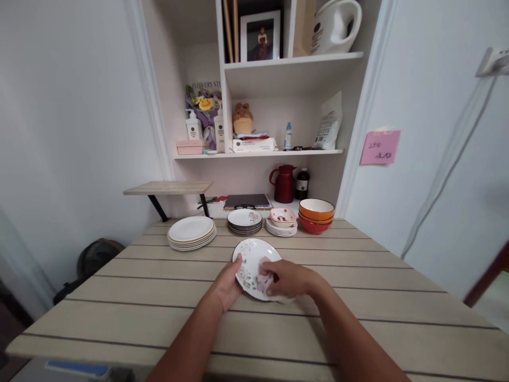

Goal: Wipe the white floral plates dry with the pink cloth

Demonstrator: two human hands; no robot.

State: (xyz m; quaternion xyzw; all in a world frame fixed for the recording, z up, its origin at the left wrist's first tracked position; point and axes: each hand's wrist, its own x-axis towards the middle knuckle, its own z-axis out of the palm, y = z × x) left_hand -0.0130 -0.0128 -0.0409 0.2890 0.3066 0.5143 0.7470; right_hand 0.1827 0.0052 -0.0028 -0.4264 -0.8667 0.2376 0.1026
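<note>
A white plate with a dark rim and a floral pattern (251, 258) is tilted above the near middle of the table. My left hand (228, 281) grips its left edge, thumb on top and the other fingers underneath. Bunched in my right hand (289, 277) is a pale, crumpled cloth (264, 279), pressed against the plate's face on the right side. Part of the cloth hangs below the right hand. Whether it is fabric or paper I cannot tell.
Along the back of the table (159, 292) stand large white plates (191, 231), dark-rimmed plates (244, 218), small plates with a square dish (282, 215) on top, and orange and red bowls (316, 212). Behind them are a red jug (284, 183) and a small raised shelf (169, 187).
</note>
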